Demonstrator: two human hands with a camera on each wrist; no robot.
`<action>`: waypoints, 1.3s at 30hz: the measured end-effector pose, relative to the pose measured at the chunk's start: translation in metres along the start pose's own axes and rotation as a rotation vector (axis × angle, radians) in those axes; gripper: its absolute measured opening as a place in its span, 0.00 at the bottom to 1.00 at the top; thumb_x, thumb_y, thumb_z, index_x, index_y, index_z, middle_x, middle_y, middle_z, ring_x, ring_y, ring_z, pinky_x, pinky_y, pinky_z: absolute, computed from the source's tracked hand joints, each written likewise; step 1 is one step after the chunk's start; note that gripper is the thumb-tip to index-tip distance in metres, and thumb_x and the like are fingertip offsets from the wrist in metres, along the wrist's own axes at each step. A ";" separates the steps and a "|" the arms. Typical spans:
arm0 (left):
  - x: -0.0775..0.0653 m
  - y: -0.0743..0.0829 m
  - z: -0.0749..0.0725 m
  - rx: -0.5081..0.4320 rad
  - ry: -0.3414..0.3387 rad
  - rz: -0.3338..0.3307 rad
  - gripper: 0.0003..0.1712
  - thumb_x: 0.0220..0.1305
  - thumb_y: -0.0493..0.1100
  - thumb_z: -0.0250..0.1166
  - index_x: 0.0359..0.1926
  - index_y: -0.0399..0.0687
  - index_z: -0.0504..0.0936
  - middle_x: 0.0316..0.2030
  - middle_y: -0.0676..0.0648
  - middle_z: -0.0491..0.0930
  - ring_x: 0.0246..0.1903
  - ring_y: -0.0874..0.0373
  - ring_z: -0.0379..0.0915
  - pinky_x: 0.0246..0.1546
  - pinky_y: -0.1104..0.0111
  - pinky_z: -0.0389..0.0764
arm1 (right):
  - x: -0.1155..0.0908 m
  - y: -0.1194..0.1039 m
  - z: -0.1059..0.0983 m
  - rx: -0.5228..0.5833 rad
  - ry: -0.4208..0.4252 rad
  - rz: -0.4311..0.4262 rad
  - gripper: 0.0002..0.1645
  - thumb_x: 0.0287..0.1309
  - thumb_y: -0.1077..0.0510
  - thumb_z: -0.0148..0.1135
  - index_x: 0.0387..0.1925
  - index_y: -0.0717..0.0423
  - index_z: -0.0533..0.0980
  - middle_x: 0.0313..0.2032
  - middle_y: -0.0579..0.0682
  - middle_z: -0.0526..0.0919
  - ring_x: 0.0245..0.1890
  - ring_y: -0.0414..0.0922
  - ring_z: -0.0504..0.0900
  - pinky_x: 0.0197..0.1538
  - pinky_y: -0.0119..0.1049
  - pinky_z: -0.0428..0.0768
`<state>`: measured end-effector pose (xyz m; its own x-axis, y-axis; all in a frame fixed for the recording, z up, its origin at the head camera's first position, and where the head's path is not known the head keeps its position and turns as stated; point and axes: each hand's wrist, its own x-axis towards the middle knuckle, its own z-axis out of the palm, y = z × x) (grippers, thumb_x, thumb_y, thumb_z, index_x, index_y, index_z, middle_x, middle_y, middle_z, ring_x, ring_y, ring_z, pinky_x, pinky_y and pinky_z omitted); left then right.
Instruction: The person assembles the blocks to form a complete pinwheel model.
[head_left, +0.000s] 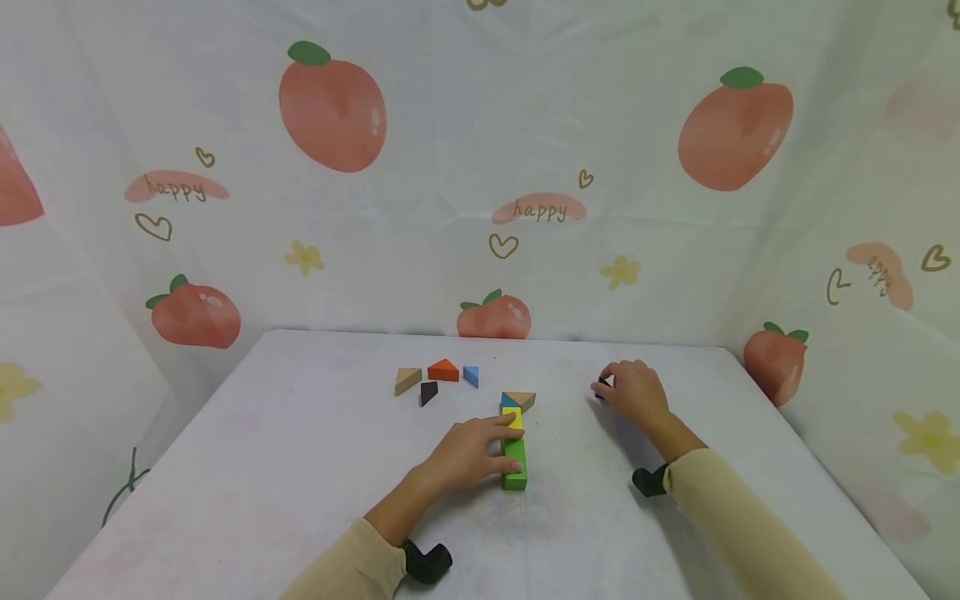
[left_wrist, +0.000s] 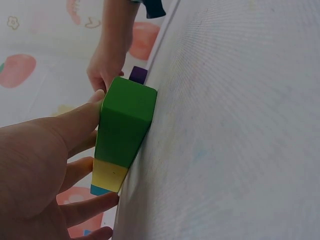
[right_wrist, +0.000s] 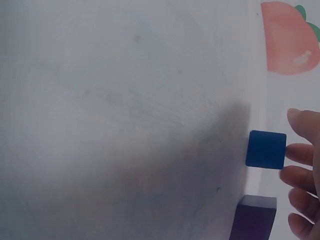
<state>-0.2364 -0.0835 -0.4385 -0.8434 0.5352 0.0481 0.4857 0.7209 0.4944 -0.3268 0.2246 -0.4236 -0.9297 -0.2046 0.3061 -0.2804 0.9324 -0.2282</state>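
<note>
In the head view, my left hand (head_left: 468, 454) lies over a row of blocks, its fingers extended across the yellow block (head_left: 512, 415) and its thumb on the green block (head_left: 514, 482). The left wrist view shows the thumb along the side of the green block (left_wrist: 125, 120), with the yellow block (left_wrist: 110, 175) and a blue piece (left_wrist: 102, 190) beyond it. My right hand (head_left: 637, 393) is at the far right, fingers bent loosely beside a blue cube (right_wrist: 266, 150). Its thumb stands apart from the cube; whether the fingertips touch it I cannot tell. A purple block (right_wrist: 255, 217) is close by.
Behind the row sits a wooden triangle (head_left: 522, 401) with a blue triangle (head_left: 507, 400). Farther left lie another wooden triangle (head_left: 408, 380), a red-orange triangle (head_left: 443, 371), a small blue triangle (head_left: 471, 376) and a black piece (head_left: 428, 392). A printed cloth hangs behind the white table (head_left: 300, 467).
</note>
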 end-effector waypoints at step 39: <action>0.000 0.003 -0.001 0.008 -0.005 -0.018 0.30 0.60 0.60 0.67 0.63 0.62 0.77 0.68 0.56 0.66 0.67 0.53 0.61 0.61 0.49 0.66 | 0.007 -0.015 0.006 -0.065 -0.086 0.132 0.17 0.59 0.49 0.67 0.40 0.59 0.83 0.33 0.55 0.82 0.37 0.56 0.78 0.40 0.51 0.71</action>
<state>-0.2351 -0.0821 -0.4362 -0.8510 0.5240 0.0347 0.4720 0.7343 0.4879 -0.3305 0.2076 -0.4232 -0.9752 -0.1015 0.1966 -0.1412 0.9696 -0.1997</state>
